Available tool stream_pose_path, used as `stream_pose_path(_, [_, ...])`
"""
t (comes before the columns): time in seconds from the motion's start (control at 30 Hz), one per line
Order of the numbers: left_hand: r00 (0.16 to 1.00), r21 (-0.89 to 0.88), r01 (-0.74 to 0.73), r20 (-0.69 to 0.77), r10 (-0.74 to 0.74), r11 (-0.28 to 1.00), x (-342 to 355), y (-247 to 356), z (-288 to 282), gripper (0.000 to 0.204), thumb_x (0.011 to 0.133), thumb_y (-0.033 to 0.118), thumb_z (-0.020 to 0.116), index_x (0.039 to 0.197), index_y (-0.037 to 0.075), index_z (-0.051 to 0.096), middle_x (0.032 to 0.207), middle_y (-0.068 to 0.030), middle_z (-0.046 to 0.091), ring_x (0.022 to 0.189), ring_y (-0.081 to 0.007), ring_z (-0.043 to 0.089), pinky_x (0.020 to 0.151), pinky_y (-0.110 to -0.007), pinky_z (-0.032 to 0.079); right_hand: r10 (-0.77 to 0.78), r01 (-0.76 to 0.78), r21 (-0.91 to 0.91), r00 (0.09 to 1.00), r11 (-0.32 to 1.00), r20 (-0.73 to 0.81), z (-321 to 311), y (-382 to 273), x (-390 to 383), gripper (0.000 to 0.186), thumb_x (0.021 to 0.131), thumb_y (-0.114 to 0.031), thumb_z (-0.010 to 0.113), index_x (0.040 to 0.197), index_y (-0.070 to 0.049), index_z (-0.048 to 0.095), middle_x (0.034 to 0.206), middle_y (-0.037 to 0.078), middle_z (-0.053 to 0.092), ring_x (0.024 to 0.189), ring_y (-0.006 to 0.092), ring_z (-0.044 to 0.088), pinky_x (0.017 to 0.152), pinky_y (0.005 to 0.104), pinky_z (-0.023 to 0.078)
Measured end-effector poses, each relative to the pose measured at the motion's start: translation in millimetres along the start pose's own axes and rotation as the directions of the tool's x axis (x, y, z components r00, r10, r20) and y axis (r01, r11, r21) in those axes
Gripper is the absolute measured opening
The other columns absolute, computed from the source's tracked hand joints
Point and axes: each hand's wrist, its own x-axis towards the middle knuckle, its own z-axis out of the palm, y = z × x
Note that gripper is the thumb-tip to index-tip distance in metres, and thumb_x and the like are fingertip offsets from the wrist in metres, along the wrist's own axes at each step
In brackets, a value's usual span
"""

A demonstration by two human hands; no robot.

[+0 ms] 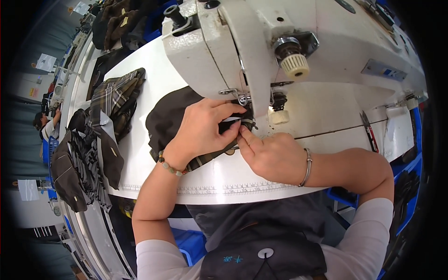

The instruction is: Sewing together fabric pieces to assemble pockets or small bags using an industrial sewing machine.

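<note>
Left hand [200, 127] is on the dark brown cloth [164, 117], right by the needle area of the sewing machine [198, 65]; thumb and index curve round, tips a bit apart, with black fabric and a pale sliver [232, 119] showing in the gap. Can't tell if it grips or just presses. Right hand [275, 156] comes in from the other side, fingers bunched, fingertips at the cloth's edge and up against the left thumb tip. Whether they pinch fabric: can't tell, contact point is covered. Cloth lies on the white bench [136, 144], mostly left of the needle, partly under the left hand and wrist, with plaid showing along its near edge. Beaded bracelet [169, 166] on left wrist, metal bangle [307, 167] on right. Cream knob [295, 65] on the machine head, another low down just right of the needle. Red-handled snips [369, 133] lie on the bench at far right, well apart from the hands. Ruler scale [233, 189] runs along the near edge. Left side: plaid fabric [116, 95] on the bench, dark and striped pieces [86, 163] draped next to it. Blue bin [192, 245] sits below bench level. Another person [50, 127] is in the background, far left.
</note>
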Motion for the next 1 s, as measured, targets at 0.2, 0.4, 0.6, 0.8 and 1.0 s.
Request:
stream_pose_path(0.2, [0.991, -0.103, 0.111, -0.059, -0.117, 0.989, -1.4, -5.8, 16.2, 0.013, 0.078, 0.011, 0.072, 0.090, 0.011, 0.075, 0.080, -0.0046, 0.071, 0.067, -0.0259, 0.065, 0.061, -0.034, 0.053, -0.009, 0.010, 0.036, 0.999, 0.999, -0.041, -1.7, -0.1, 2.8, 0.030, 0.074, -0.011, 0.061, 0.095, 0.009, 0.069, 0.102, 0.035, 0.067, 0.050, 0.0179, 0.065, 0.041, 0.0302, 0.048])
stream_pose_path(0.4, [0.992, 0.157, 0.018, -0.129, 0.002, 0.987, -3.9, 9.5, 22.6, 0.015, 0.074, 0.007, 0.074, 0.089, 0.010, 0.075, 0.078, -0.0022, 0.065, 0.064, -0.0224, 0.063, 0.056, -0.032, 0.050, -0.015, 0.016, 0.042, 0.999, 0.999, -0.045, 1.1, 0.0, 2.9, 0.030, 0.072, -0.011, 0.061, 0.092, 0.010, 0.069, 0.102, 0.036, 0.066, 0.049, 0.0181, 0.064, 0.040, 0.0301, 0.048])
stream_pose_path(0.6, [0.998, 0.312, -0.046, -0.034, 0.060, 0.949, -10.4, 26.3, 11.1, 0.026, 0.066, 0.006, 0.071, 0.091, 0.010, 0.074, 0.084, -0.0006, 0.060, 0.073, -0.0217, 0.060, 0.059, -0.033, 0.050, -0.003, 0.005, 0.036, 0.998, 0.999, -0.062, 4.6, -1.7, 1.4, 0.025, 0.072, -0.012, 0.061, 0.086, 0.008, 0.067, 0.100, 0.037, 0.066, 0.047, 0.0182, 0.062, 0.040, 0.0306, 0.047])
stream_pose_path(0.8, [0.998, 0.333, -0.059, 0.054, 0.043, 0.941, -14.7, 33.7, 11.3, 0.030, 0.069, 0.010, 0.066, 0.098, 0.006, 0.073, 0.084, -0.0014, 0.056, 0.083, -0.0198, 0.055, 0.068, -0.031, 0.048, 0.001, 0.003, 0.038, 0.996, 0.999, -0.085, 4.8, -3.0, 2.5, 0.019, 0.072, -0.011, 0.061, 0.081, 0.005, 0.066, 0.086, 0.026, 0.067, 0.046, 0.0179, 0.060, 0.038, 0.0312, 0.045])
stream_pose_path(1.0, [0.995, 0.347, -0.095, 0.067, 0.076, 0.933, -11.8, 35.3, 11.7, 0.029, 0.070, 0.011, 0.065, 0.097, 0.004, 0.071, 0.084, -0.0026, 0.055, 0.083, -0.0200, 0.055, 0.069, -0.031, 0.048, 0.007, -0.003, 0.050, 0.997, 0.999, -0.082, 7.2, -1.6, 2.9, 0.015, 0.074, -0.012, 0.061, 0.079, 0.002, 0.064, 0.080, 0.021, 0.065, 0.046, 0.0177, 0.059, 0.038, 0.0313, 0.045])
